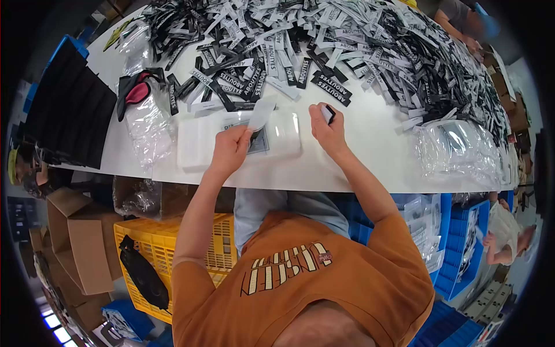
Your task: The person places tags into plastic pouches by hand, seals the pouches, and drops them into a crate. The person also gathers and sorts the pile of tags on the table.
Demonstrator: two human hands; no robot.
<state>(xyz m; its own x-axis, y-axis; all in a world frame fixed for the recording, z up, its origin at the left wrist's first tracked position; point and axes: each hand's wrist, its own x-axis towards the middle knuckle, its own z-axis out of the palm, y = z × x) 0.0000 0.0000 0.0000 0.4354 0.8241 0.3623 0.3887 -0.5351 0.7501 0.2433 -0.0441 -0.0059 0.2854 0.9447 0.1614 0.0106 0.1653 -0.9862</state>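
Where the clear bags (149,124) lie, left of centre: we see crumpled, glossy plastic, with a black-and-pink item (139,92) at its upper end.
Left hand (232,147): near the middle of the frame, we see thumb and fingers pinching a pale strip (263,115) above clear packaging (287,128).
Pale strip: it looks light, thin and bendy, perhaps slippery; we judge an edge or end the best hold, as squeezing its middle could crease it.
Right hand (328,130): just right of centre, we see it curled around a small black-and-white piece (328,114), probably light and flexible, best held by one end; how tightly, we cannot tell.
Label pile (352,40): we see loose printed strips along the top and upper right.
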